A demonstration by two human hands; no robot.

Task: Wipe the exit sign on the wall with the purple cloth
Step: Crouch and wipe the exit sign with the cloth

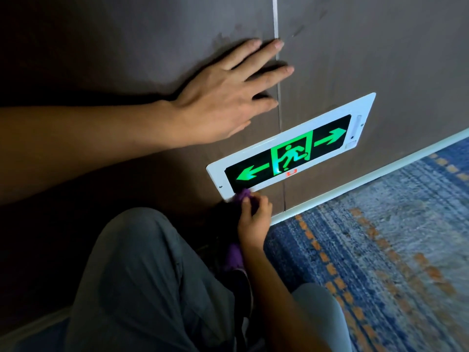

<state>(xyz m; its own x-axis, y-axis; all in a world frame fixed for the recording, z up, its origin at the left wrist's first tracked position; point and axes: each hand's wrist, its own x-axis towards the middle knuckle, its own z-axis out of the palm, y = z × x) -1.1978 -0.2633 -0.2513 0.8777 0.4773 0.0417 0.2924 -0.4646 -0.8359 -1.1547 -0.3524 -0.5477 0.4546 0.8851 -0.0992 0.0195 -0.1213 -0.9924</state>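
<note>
The exit sign (291,151) is a white-framed black panel low on the dark wall, with a glowing green running figure and an arrow on each side. My right hand (253,217) grips the purple cloth (242,196) and presses it against the sign's lower left corner. A loose end of the cloth hangs down below that hand. My left hand (228,95) lies flat on the wall above and left of the sign, fingers spread across a thin vertical seam.
A pale baseboard (368,179) runs along the foot of the wall. Blue carpet with orange dashes (380,250) covers the floor to the right. My bent knee in grey trousers (142,275) fills the lower left, close to the wall.
</note>
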